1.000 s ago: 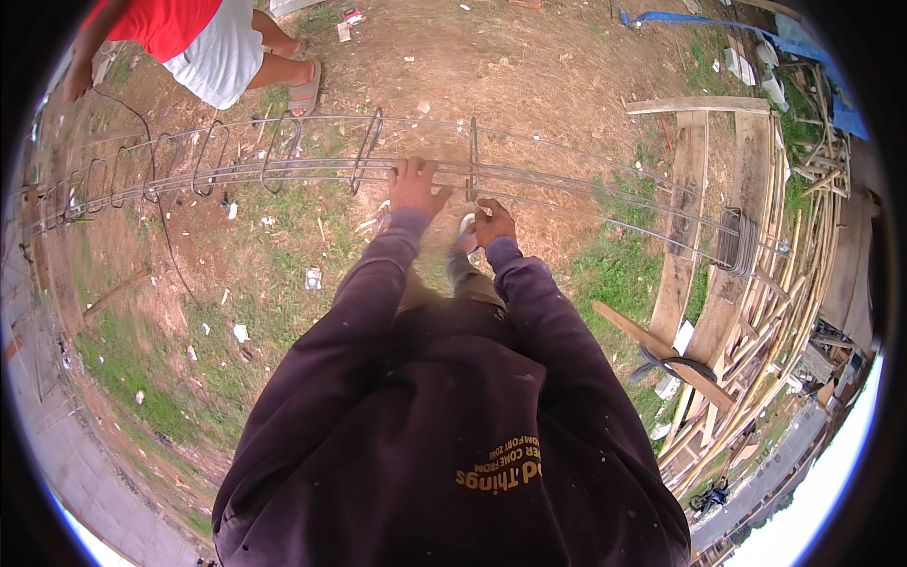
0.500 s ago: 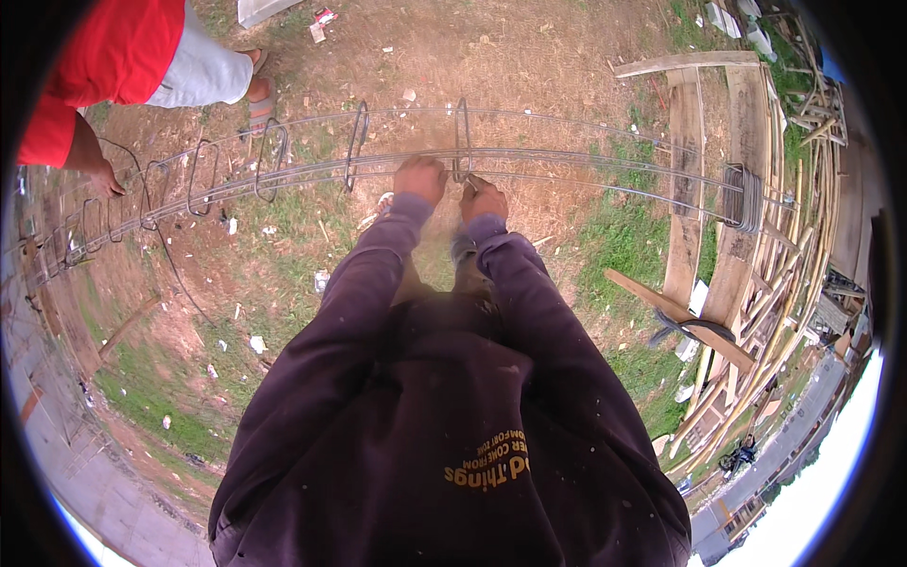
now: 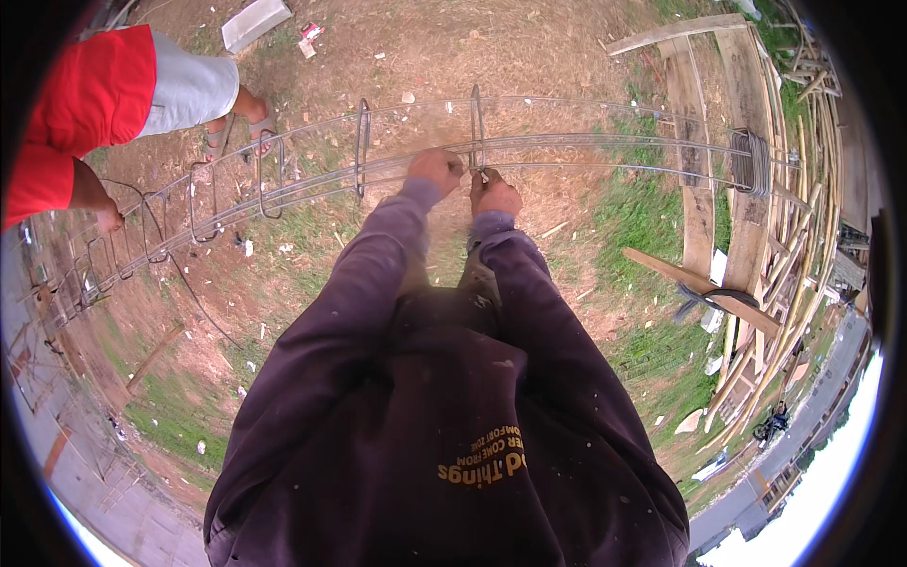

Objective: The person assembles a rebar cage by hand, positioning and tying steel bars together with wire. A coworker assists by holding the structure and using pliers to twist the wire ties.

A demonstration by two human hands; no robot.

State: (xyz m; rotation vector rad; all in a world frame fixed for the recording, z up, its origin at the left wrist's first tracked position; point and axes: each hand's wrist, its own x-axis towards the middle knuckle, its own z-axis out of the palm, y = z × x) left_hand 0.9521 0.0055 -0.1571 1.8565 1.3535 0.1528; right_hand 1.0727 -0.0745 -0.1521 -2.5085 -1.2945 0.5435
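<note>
Red cloth fills the upper left of the frame, the shirt [image 3: 94, 94] of a co-worker whose head is out of sight; that person's hand [image 3: 110, 218] hangs close to a dark cord [image 3: 194, 298], and whether it touches is hard to tell. The steel bar cage [image 3: 360, 142] runs from the left side, where its end blurs into clutter, across the upper middle to the right. Just left of centre, the left hand [image 3: 436, 168] is at the lower bars, fingers curled in — their tips are hidden, so I cannot tell what they grip. Beside it, the right hand [image 3: 495, 194] is bunched at the lower end of an upright stirrup [image 3: 477, 113]; anything pinched there is too small to make out. At upper right a stack of stirrups [image 3: 751, 163] sits around the bars, over planks [image 3: 746, 236] — the poles [image 3: 792, 269] beyond blend together.
</note>
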